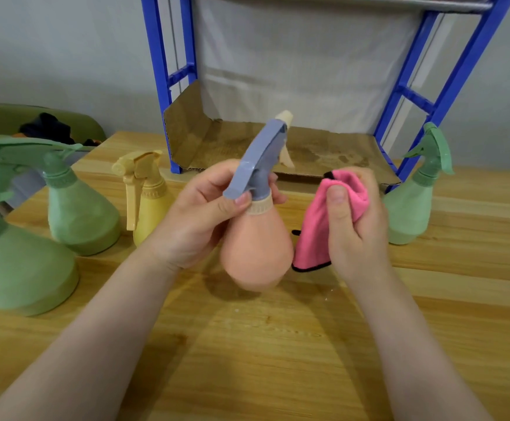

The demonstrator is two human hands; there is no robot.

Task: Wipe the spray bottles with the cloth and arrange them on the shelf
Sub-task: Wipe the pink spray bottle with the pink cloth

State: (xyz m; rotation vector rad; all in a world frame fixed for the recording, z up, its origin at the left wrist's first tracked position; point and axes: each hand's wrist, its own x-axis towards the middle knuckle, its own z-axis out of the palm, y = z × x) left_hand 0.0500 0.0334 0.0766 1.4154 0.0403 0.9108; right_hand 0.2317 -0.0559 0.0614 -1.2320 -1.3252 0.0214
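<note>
My left hand grips a peach spray bottle by its neck, just under the grey-blue spray head, and holds it tilted above the wooden table. My right hand grips a folded pink cloth with black trim, right beside the bottle's body. Two green spray bottles and a yellow one stand at the left. Another green bottle stands at the right. The blue-framed shelf rises behind, its bottom level lined with cardboard.
A grey wall is behind the shelf. At the far left, beyond the table's edge, is a green seat with dark items on it. A metal upper shelf level shows at the top.
</note>
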